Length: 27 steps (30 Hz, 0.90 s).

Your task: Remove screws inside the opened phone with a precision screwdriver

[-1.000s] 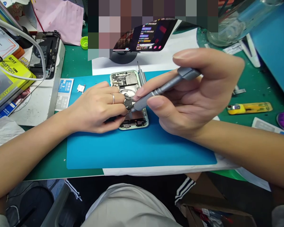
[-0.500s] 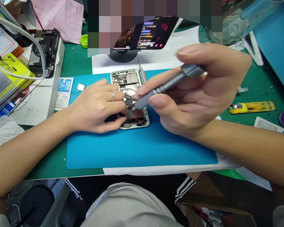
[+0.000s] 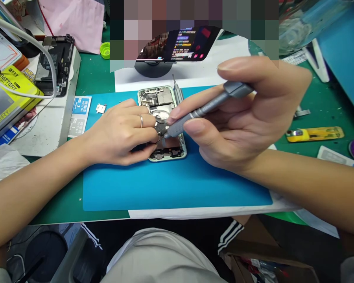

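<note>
An opened phone [image 3: 165, 96] lies on the blue mat [image 3: 165, 188], its inner boards and parts exposed. My right hand [image 3: 250, 114] is closed around a grey precision screwdriver [image 3: 199, 113], which slants down to the left with its tip at the lower part of the phone. My left hand [image 3: 125, 131], a ring on one finger, lies over the phone's left side. Its thumb and forefinger come together by the screwdriver tip; what they hold, if anything, is hidden. Behind my right fingers, a second grey screwdriver [image 3: 178, 92] lies along the phone's right edge.
A small metal part [image 3: 100, 108] sits on the mat's left, beside printed wipe packets [image 3: 80, 116]. Another opened phone [image 3: 54, 65] rests on a white box [image 3: 73, 74] by battery packaging [image 3: 17, 84]. A yellow-handled tool [image 3: 315, 134] lies right; a screen on a stand [image 3: 153, 70] is behind.
Both hands and the screwdriver stay almost in place, with only a tiny shift of my right hand to the left. The picture on the screen behind has changed slightly.
</note>
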Tool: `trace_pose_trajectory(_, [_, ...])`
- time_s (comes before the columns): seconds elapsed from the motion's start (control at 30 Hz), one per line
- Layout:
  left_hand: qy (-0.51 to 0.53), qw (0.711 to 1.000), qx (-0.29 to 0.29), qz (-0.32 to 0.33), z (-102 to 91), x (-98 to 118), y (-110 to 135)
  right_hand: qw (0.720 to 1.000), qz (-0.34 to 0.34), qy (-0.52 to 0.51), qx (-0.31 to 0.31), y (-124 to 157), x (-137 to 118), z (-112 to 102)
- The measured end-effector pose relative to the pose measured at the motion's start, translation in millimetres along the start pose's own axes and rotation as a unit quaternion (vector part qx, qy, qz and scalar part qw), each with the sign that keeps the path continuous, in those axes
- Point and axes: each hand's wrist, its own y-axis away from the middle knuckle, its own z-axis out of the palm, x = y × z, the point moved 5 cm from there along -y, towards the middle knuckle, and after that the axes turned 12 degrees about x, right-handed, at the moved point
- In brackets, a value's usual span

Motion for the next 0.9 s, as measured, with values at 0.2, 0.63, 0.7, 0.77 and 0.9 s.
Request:
trace_pose_trajectory(0.2, [-0.001, 1.000, 0.013, -0.016, -2.3, 0, -1, 1.000, -0.006, 0.010, 0.003, -2, -1, -1])
trace_pose_trajectory(0.63, [0.010, 0.999, -0.001, -0.032, 2.0, -2, 3, 0.991, -0.079, 0.000, -0.111, -10, -16, 2])
trace_pose_trajectory(0.7, [0.007, 1.000, -0.005, -0.030, 2.9, -2, 4, 0.987, -0.086, -0.012, -0.132, -11, -17, 5])
trace_pose_trajectory(0.77, [0.005, 1.000, -0.007, -0.028, 3.4, -3, 4, 0.984, -0.093, -0.025, -0.149, -12, -19, 7])
trace_pose_trajectory(0.9, [0.006, 1.000, 0.001, -0.026, 3.2, -2, 4, 0.982, -0.107, -0.044, -0.146, -12, -21, 9])
